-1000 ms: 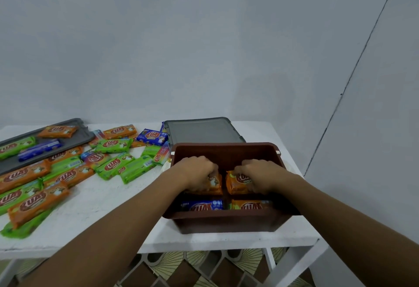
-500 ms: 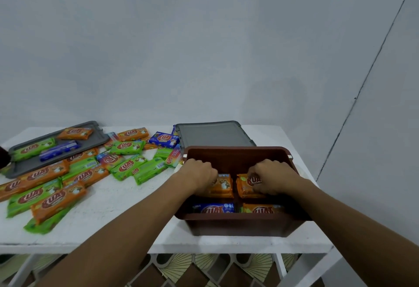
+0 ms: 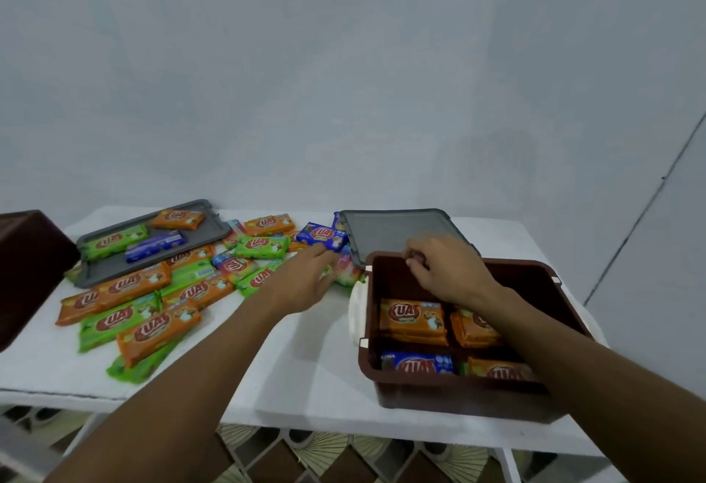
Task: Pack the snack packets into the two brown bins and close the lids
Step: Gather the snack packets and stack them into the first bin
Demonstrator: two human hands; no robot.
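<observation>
Two bare hands work over a white desk (image 3: 298, 375). Going left to right: at the far left edge sits a dark brown plastic bin (image 3: 26, 272), only partly in view, its inside hidden. Next to it lies a flat grey plastic lid (image 3: 114, 272) carrying three snack packets, orange, green and blue. A loose scatter of orange and green foil snack packets (image 3: 153, 314) covers the desk from the near left edge to the middle, several overlapping.

The left hand (image 3: 301, 284) reaches across the middle of the desk with fingers loosely spread, fingertips touching or just short of a pink and green packet (image 3: 345, 272) at the edge of the scatter; motion blur makes it hard to tell whether it grips anything. A second grey lid (image 3: 386, 232) lies flat behind the open brown plastic bin (image 3: 458, 394) on the right. The right hand (image 3: 447, 272) hovers at that bin's back wall, fingers curled; whether it pinches something cannot be told. Inside the bin, two stacks of orange packets (image 3: 414, 316) sit behind a blue packet (image 3: 418, 364) and another orange one.

Most packets appear to be unpacked, so the task looks early. The slick wrappers may slip from a loose grab, and those lying near the desk's front edge could be swept off. Uneven stacking could keep the lid from closing flat.
</observation>
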